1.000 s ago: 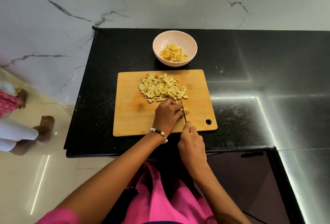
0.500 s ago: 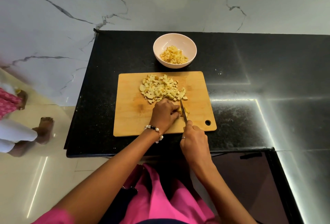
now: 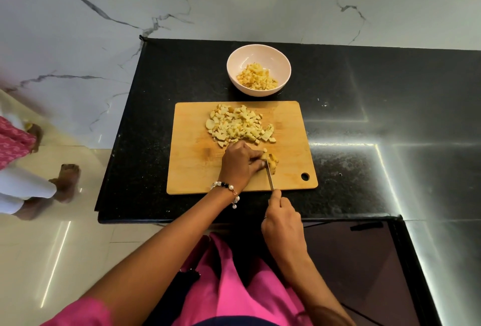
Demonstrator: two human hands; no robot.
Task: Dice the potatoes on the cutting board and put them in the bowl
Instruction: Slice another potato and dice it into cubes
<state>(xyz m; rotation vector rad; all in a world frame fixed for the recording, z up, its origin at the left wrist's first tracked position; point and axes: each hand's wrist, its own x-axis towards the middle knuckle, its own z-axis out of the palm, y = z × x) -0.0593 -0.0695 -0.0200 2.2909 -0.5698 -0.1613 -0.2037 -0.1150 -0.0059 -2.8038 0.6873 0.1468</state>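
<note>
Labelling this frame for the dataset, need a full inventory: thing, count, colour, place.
cutting board: 1, light wood, on the countertop, hanging hole at its near right corner
diced potato pile: 1, pale yellow, far half of the board
potato piece: 1, yellow, under the left fingertips, against the blade
knife: 1, steel blade, on the board; handle hidden in the right hand
bowl: 1, pale pink, on the countertop beyond the board, partly filled with diced potato
countertop: 1, glossy black
wall: white marble, grey veins
bystander's feet: bare, on the cream floor at left
bracelet: 1, white and black beads, left wrist
left hand: holds the potato piece
right hand: grips the knife
</note>
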